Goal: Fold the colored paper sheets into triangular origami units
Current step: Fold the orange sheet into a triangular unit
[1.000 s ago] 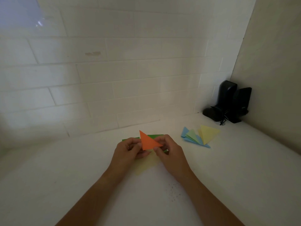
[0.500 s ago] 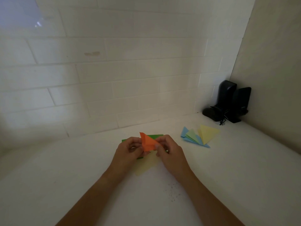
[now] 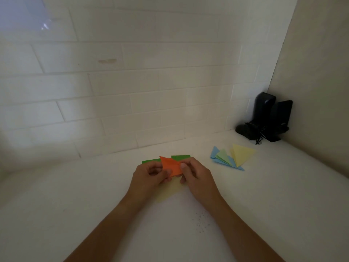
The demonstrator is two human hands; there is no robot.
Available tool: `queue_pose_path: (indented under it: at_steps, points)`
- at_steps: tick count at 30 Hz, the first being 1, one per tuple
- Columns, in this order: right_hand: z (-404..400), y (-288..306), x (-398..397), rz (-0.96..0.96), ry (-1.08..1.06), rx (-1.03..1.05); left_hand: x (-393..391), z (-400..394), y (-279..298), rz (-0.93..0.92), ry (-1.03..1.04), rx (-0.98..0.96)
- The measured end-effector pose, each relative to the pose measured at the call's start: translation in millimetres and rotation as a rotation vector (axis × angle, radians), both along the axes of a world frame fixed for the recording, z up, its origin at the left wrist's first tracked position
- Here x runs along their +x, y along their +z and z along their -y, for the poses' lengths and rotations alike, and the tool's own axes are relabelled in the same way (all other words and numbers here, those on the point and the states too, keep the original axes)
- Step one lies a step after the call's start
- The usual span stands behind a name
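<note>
While both hands work above the white counter, the orange paper sits between them, lifted just off the surface near the middle of the view. Left hand: fingers curled, thumb and fingertips pinching the paper's left side. Right hand: fingers curled, thumb and forefinger pinching the right edge. Each grip is closed tight on the sheet. Paper is partly folded; a point sticks up at its top left, and the lower part is hidden by the fingers, so the exact fold cannot be read.

Green sheet lies flat on the counter just behind the hands, showing on both sides of the orange point. Pale yellow sheet lies flat beneath the hands, its near corner poking out toward the person.

Finished units to the right, well apart from the hands: a yellow triangle overlapping a light green triangle, both resting on blue triangles, fanned together in one loose pile.

Far right corner: two black upright devices with a tangled cord, standing against the wall. White tiled wall runs behind the counter. Scatter of dark specks on the counter between the forearms.
</note>
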State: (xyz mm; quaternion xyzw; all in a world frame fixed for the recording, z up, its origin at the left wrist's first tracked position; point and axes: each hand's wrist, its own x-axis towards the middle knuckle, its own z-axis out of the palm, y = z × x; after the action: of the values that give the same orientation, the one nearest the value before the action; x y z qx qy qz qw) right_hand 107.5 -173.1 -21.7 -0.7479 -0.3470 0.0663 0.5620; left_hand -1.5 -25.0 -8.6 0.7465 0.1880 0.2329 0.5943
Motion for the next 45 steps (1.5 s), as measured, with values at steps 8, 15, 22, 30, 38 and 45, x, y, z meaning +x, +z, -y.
queue_pose_path:
  at_steps: [8, 15, 22, 30, 38, 45]
  points:
    - [2.4, 1.4, -1.0, -0.012, 0.044, 0.022, -1.4, 1.8, 2.9, 0.003, -0.064, -0.025]
    - [1.1, 0.8, 0.1, -0.012, 0.094, 0.027, -1.6, 1.4, 2.4, 0.002, -0.069, -0.060]
    - [0.2, -1.9, 3.3, 0.050, 0.006, -0.011, 0.1, 2.0, -1.5, -0.015, -0.086, -0.026]
    - [0.9, 1.7, 0.7, 0.024, 0.031, 0.010, -0.3, 3.3, -0.4, -0.023, -0.057, -0.064]
    - [1.2, 1.2, 1.5, 0.056, 0.040, -0.046, 1.1, 4.7, -0.6, -0.041, -0.056, -0.049]
    - [1.3, -0.1, 2.1, 0.047, 0.045, -0.036, 1.9, 3.8, -1.2, -0.056, -0.042, -0.015]
